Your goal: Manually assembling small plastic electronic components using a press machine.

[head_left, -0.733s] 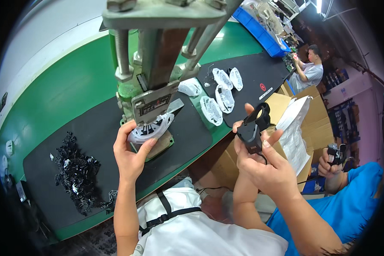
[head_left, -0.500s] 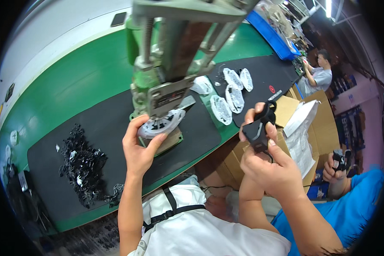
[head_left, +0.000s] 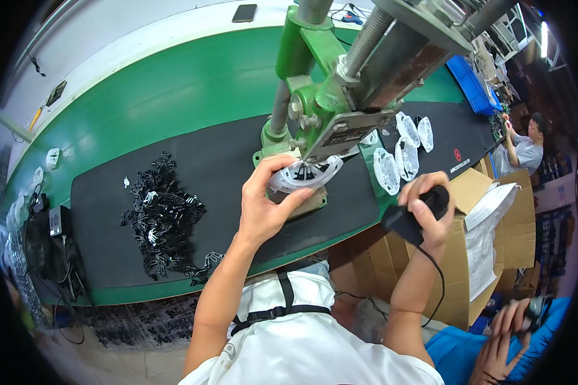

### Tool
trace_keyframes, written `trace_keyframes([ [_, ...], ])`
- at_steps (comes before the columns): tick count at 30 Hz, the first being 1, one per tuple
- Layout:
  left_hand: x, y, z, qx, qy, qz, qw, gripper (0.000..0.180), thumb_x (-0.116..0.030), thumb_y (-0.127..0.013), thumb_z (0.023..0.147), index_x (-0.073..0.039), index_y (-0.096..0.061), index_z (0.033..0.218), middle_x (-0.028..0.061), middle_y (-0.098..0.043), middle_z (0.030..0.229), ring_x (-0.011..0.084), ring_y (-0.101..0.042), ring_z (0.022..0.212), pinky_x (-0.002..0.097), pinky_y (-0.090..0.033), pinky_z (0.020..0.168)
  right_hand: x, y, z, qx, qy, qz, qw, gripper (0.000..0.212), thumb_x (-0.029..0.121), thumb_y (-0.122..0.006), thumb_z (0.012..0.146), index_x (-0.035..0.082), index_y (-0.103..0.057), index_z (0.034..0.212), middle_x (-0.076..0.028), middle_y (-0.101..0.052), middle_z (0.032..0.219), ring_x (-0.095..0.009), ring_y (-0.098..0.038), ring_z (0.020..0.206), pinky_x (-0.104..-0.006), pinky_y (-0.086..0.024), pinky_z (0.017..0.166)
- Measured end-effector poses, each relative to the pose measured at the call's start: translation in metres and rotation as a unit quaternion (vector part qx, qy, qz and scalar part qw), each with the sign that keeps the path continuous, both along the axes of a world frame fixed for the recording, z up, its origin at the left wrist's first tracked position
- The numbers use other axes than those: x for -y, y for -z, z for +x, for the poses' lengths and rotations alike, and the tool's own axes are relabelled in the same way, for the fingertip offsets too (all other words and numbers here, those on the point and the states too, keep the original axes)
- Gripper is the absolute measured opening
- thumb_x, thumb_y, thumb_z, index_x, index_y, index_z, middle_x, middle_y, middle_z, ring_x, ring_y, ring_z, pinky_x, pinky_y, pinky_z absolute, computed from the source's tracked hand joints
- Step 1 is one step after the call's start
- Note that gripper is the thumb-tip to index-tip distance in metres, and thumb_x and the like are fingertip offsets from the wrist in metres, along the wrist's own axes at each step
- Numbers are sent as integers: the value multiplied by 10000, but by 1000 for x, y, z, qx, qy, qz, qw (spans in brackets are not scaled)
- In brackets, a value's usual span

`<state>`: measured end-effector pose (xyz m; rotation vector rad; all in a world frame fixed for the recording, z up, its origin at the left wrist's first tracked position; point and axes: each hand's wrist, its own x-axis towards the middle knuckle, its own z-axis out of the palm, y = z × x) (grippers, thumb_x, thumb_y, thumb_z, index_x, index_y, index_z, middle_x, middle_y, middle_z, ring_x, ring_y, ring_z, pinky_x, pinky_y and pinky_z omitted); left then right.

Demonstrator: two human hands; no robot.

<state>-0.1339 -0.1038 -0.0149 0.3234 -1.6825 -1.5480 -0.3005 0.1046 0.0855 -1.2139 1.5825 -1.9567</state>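
Observation:
My left hand is closed on the rim of a round, translucent white plastic part with black pieces in it. This part sits on the base of a green hand press, right under the press's metal head plate. Out to the right, my right hand grips a black corded device with a round end; its exact kind is unclear. The cable hangs down along my forearm. A pile of small black plastic clips lies left of my left hand.
Several white plastic parts lie right of the press on the black mat. An open cardboard box stands near my right arm. A co-worker's hands are at lower right. A phone lies at the back.
The co-worker's hand has let go of the black device and drawn back to the lower right. My right hand keeps hold of it, now lower. The whole view has shifted.

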Motion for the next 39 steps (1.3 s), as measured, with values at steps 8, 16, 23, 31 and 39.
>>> trace_keyframes([
  [8,0,5,0,7,-14,-12,1000,462,-83,-828,739,-14,-596,1133,100,-636,1134,186,-608,1037,308,-462,921,67,-112,2,-361,149,16,921,653,49,-558,858,-48,-320,1457,-257,-503,1351,-60,-469,614,-184,-414,591],
  [16,-4,2,-3,-5,-22,-5,1000,452,-125,-834,731,-16,-624,1115,118,-662,1116,222,-639,1025,330,-483,911,81,-167,-20,-202,-66,-11,977,502,80,-530,900,-147,-420,1335,-106,-583,781,-99,-436,637,-236,-339,622],
  [23,-1,1,-1,-1,-29,-12,1000,467,-133,-841,721,-11,-623,1116,134,-662,1128,253,-639,1047,345,-486,912,57,-133,0,-202,-67,-153,965,531,55,-523,899,-71,-363,1389,-220,-548,1180,-53,-428,558,-226,-366,628],
  [31,-7,3,-3,0,-36,-39,999,491,-134,-847,723,-14,-598,1128,133,-663,1110,247,-642,1029,343,-492,901,0,-77,25,-259,-48,-149,953,500,-84,-609,784,137,-429,1195,-247,-501,1169,-104,-538,448,-208,-400,427],
  [39,-10,2,-5,-20,-48,-14,999,509,-127,-842,750,-24,-527,1137,125,-645,1103,197,-638,981,319,-502,873,-19,-26,47,-238,2,-138,961,427,-136,-587,761,115,-425,1067,-198,-523,1164,-142,-537,477,-238,-435,435],
])
